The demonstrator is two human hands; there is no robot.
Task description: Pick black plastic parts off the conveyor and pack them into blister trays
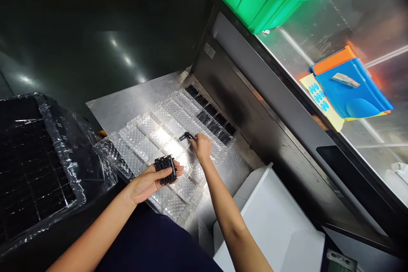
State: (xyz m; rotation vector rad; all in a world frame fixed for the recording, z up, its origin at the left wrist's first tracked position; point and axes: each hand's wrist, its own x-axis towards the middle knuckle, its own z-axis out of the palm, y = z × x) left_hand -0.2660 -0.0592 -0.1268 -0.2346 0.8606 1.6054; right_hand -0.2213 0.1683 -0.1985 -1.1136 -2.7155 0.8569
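Nearest in the head view is the person's dark blue shirt (153,242), with bare forearms (95,227) reaching over the worktop (123,97). The left hand (149,182) grasps a ribbed black block (164,169), perhaps several pieces together, above the near part of a see-through plastic tray (137,132). The right hand (203,148), farther off, pinches a small black piece (187,136) over the tray; whether they touch, I cannot tell. Black parts (213,127) sit in rows along its far right end. A white bin (280,212) stands near right. The step in hand looks like handling one piece at the tray; the next move seems to call for a light, steady pinch and a level block.
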